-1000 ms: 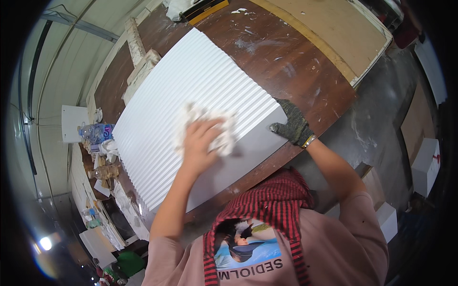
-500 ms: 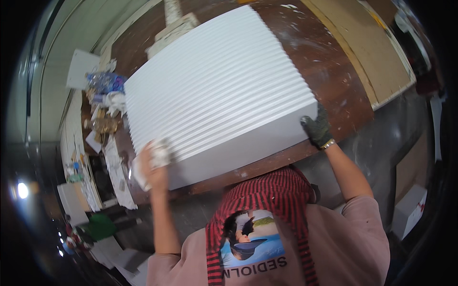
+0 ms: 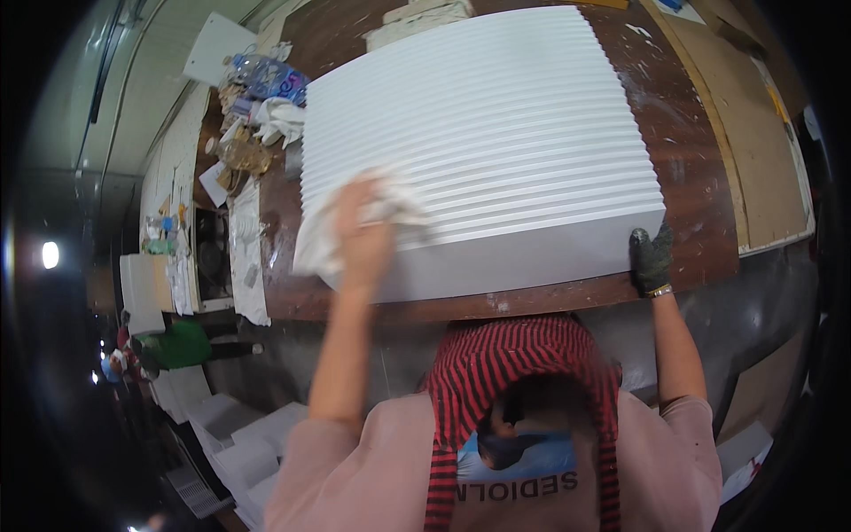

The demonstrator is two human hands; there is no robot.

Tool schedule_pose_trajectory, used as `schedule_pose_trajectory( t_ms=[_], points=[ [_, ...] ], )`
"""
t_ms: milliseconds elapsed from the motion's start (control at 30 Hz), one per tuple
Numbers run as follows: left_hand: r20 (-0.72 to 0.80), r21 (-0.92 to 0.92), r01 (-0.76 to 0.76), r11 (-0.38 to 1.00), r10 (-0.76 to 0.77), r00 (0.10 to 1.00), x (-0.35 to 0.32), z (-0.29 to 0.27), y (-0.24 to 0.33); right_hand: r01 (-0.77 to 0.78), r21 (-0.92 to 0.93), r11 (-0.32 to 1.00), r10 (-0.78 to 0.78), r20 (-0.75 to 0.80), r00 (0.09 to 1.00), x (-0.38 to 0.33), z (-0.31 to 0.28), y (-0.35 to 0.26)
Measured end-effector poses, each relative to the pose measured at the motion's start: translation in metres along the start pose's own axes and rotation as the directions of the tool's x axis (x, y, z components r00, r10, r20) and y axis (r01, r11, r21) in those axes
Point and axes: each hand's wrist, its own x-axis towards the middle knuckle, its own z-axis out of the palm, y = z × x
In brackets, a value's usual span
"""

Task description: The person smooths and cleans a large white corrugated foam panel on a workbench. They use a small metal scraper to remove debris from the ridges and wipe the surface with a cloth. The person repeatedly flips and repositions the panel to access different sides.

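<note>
A big white block with a ridged top (image 3: 479, 124) and a smooth front face lies on the brown worktable (image 3: 696, 177). Bare and blurred by motion, my left hand (image 3: 362, 244) is closed on a white cloth (image 3: 317, 238). The cloth is spread over the block's front left part, touching the ridges and hanging down over the front left corner, which it hides. My right hand (image 3: 653, 257), in a dark grey glove, grips the block's front right corner. Its thumb lies against the front face, and the other fingers go round the right side, partly hidden.
Left of the block stand a large clear plastic bottle (image 3: 266, 78), a bottle of yellowish liquid (image 3: 244, 155) and crumpled white rags (image 3: 279, 120). A tan board (image 3: 758, 160) lies at the right. A person in green (image 3: 182, 346) is far off at the left.
My left hand has moved the cloth from the front left corner to the right, over the ridges. My right hand stays at its corner. The whole view has turned slightly.
</note>
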Motion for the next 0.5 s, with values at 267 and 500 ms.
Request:
schedule_pose_trajectory(
  t_ms=[267, 500],
  points=[
    [0.022, 0.460, -0.080, 0.884, 0.079, 0.997, -0.054, -0.074, -0.069, 0.218, -0.210, 0.953, -0.206, 0.077, 0.975, 0.006, -0.005, 0.046],
    [-0.269, -0.598, 0.248, 0.763, -0.481, 0.834, -0.020, -0.118, -0.041, 0.221, -0.304, 0.927, -0.258, -0.084, 0.963, 0.013, -0.011, 0.044]
  ],
)
